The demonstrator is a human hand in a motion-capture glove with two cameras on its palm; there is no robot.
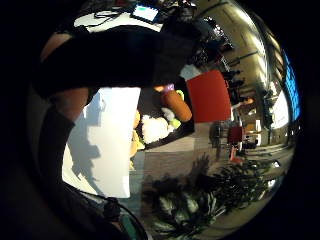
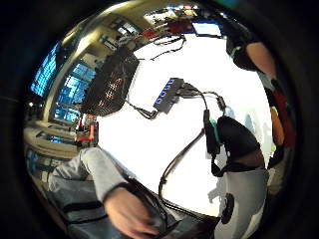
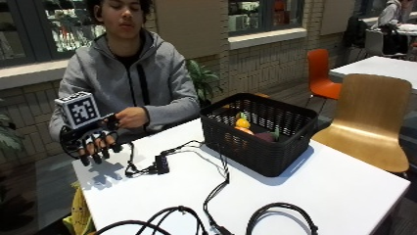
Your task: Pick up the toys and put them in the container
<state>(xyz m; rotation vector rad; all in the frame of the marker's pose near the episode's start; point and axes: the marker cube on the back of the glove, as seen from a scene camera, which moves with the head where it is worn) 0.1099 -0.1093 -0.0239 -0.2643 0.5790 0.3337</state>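
My gloved right hand (image 3: 91, 142) hovers over the table's left corner, fingers spread and pointing down, holding nothing. The bare left hand (image 3: 133, 117) rests against its wrist; it also shows in the thumb side palm view (image 2: 127, 211). The black mesh basket (image 3: 290, 147) stands on the white table (image 3: 338, 191) well to the right of my hand. Inside it lie an orange and yellow toy (image 3: 242, 125) and a dark red one (image 3: 265, 137). Past the table's edge, lower down, lie an orange toy (image 1: 176, 106), a white plush (image 1: 154, 128) and a yellow toy (image 1: 135, 142).
A small black hub (image 3: 161, 164) and black cables (image 3: 215, 191) trail across the table between my hand and the basket. Another yellow toy (image 3: 77, 215) shows below the table's left corner. A wooden chair (image 3: 371, 117) stands to the right; a plant (image 3: 202, 81) is behind.
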